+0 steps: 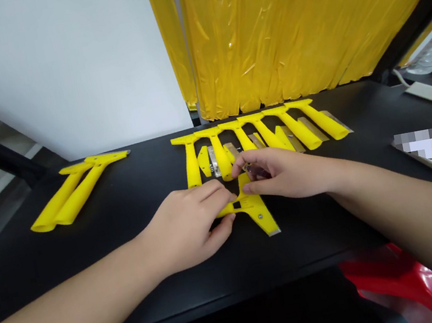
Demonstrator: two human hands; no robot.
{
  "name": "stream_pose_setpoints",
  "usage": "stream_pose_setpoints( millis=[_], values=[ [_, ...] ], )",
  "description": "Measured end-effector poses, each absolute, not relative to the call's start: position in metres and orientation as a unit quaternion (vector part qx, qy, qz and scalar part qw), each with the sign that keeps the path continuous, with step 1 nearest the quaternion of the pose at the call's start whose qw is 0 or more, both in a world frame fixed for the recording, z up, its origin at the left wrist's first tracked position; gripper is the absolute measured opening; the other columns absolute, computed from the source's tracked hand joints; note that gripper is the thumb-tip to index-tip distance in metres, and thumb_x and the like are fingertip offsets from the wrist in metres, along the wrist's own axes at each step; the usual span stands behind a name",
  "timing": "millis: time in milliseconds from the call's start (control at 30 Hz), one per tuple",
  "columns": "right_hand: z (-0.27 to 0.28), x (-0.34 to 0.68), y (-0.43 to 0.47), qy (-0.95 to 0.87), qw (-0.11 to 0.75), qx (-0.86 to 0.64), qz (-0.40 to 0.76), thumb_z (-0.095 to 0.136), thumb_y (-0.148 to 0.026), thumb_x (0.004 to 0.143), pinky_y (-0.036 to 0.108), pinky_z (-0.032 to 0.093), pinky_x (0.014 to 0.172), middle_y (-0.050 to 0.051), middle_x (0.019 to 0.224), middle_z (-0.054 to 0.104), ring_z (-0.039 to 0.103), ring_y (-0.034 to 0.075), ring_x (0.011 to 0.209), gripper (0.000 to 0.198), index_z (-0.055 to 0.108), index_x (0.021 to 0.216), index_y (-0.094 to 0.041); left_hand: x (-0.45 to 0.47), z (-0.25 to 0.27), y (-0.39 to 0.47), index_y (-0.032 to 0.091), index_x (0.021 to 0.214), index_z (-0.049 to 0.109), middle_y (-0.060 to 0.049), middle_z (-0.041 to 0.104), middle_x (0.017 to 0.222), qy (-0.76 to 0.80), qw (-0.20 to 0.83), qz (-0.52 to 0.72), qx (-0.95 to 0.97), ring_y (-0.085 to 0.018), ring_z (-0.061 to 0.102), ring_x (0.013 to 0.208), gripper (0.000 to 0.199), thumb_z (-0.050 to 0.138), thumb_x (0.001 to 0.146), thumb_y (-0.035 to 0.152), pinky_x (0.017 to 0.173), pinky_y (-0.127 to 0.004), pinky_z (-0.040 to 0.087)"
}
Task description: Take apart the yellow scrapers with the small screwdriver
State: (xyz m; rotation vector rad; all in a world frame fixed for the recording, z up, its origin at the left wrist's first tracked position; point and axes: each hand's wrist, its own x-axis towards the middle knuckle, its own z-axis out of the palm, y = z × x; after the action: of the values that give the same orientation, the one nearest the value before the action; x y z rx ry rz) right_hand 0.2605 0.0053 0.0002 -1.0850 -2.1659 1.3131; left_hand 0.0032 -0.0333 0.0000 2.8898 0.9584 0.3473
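Observation:
A yellow scraper [262, 214] lies on the black table with its wide head to the right. A metal blade edge shows along the head, and a screw [260, 216] sits in its near end. My left hand [197, 220] is closed round the scraper's handle, which it mostly hides. Over the far end of the head, my right hand [274, 173] has its fingers curled together, the thumb side close to the yellow plastic. Whatever small thing those fingers may pinch is hidden. Just behind are a loose yellow plate [204, 162] and a metal blade [213, 159] with small screws.
Several yellow scraper handles [263, 133] lie in a row along the back, with blades and plates among them. Two scrapers [78, 188] rest together at the left. A white panel [70, 70] and yellow plastic wrapping [299, 18] stand behind the black table [160, 299]. A red stool [413, 282] is below right.

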Motion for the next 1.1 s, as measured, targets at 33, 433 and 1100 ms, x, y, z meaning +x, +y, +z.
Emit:
stream_pose_setpoints(
  millis=[33, 433, 1100],
  values=[
    [0.001, 0.261, 0.004, -0.78, 0.194, -0.384, 0.454, 0.074, -0.034, 0.095, 0.03, 0.037, 0.063, -0.006, 0.075, 0.052, 0.045, 0.013, 0.066, 0.03, 0.067, 0.12, -0.019, 0.003, 0.0, -0.033, 0.019, 0.117, 0.071, -0.005, 0.072, 0.102, 0.312, 0.036, 0.115, 0.942, -0.019, 0.071, 0.08, 0.025, 0.051, 0.105, 0.029, 0.07, -0.032, 0.056],
    [-0.001, 0.261, 0.007, -0.735, 0.225, -0.38, 0.514, 0.082, -0.03, 0.087, 0.029, 0.033, 0.06, -0.008, 0.072, 0.047, 0.044, 0.012, 0.065, 0.033, 0.065, 0.114, -0.022, 0.003, -0.001, -0.033, 0.018, 0.122, 0.071, -0.005, 0.074, 0.105, 0.303, 0.014, 0.141, 0.942, -0.021, 0.074, 0.082, 0.028, 0.051, 0.106, 0.029, 0.07, -0.036, 0.06],
    [0.007, 0.26, -0.003, -0.843, 0.189, -0.397, 0.309, 0.067, -0.024, 0.098, 0.033, 0.045, 0.079, 0.004, 0.098, 0.065, 0.058, 0.019, 0.088, 0.01, 0.075, 0.104, -0.021, 0.004, 0.0, -0.035, 0.018, 0.122, 0.073, -0.005, 0.075, 0.106, 0.313, 0.004, 0.127, 0.941, -0.022, 0.076, 0.084, 0.028, 0.052, 0.106, 0.029, 0.071, -0.036, 0.062]
  ],
)
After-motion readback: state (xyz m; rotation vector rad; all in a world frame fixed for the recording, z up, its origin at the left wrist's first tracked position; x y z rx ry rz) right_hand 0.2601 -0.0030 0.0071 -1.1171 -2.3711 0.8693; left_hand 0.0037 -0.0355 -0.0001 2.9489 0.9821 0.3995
